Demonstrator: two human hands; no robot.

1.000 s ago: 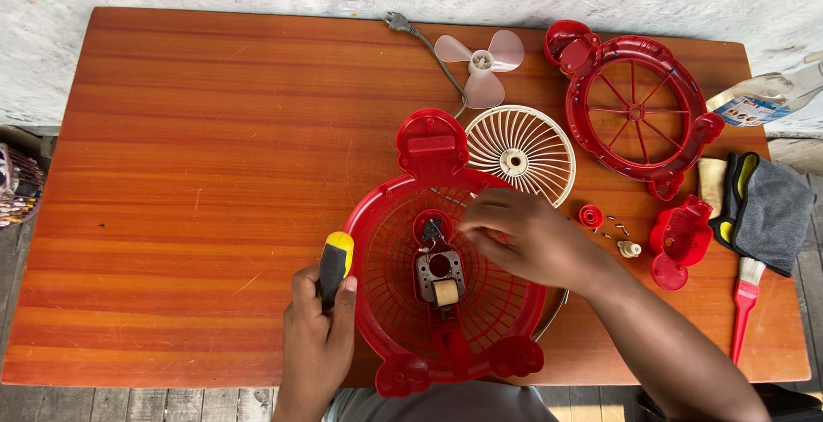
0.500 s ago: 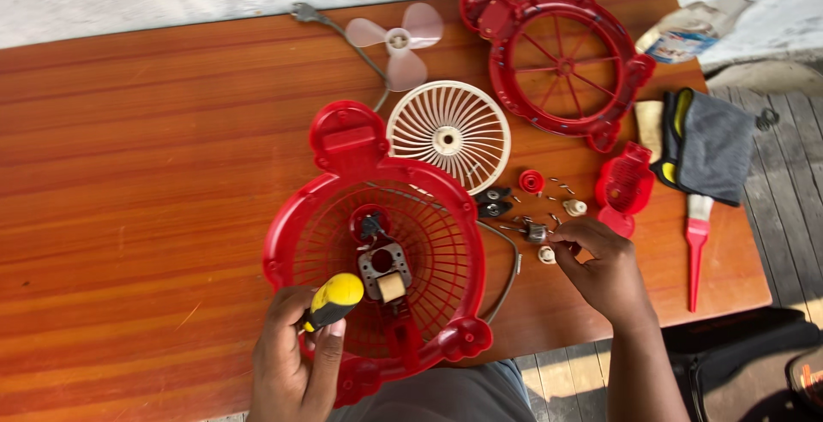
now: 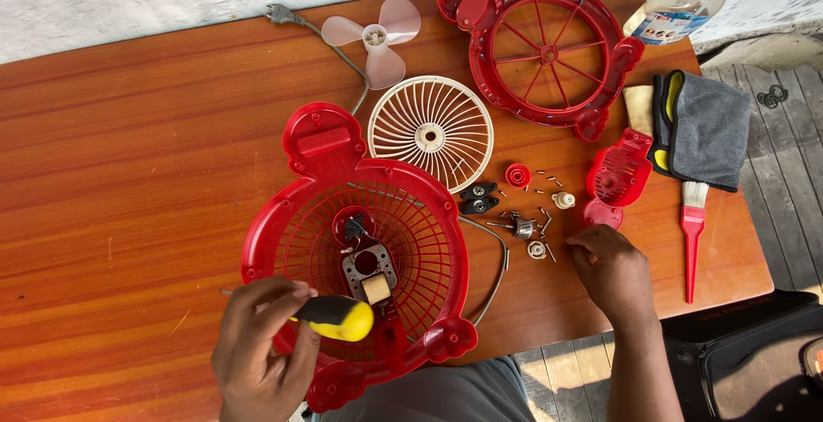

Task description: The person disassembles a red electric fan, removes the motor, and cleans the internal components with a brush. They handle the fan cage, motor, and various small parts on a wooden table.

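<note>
A red fan housing (image 3: 283, 242) with a grille lies at the table's front edge, a small metal motor bracket (image 3: 367, 264) in its middle. My left hand (image 3: 257, 353) grips a screwdriver (image 3: 339, 317) with a black and yellow handle, held sideways over the housing's front rim. My right hand (image 3: 610, 269) rests on the table to the right of the housing, its fingers curled down. Its fingertips touch the wood beside several small screws and motor parts (image 3: 525, 227). Whether it pinches one of them is hidden.
Behind the housing lie a white round grille (image 3: 430, 131), a pale pink fan blade (image 3: 373, 36), a red front frame (image 3: 549, 45) and a small red cover (image 3: 617, 173). A red-handled brush (image 3: 691, 233), grey cloth (image 3: 707, 126) and bottle (image 3: 686, 2) sit right. A black bag (image 3: 746, 362) stands below the table's right edge.
My right hand has left the middle of the housing and moved right to the small parts. My left hand has tipped the screwdriver from upright to sideways. The view has shifted right.
</note>
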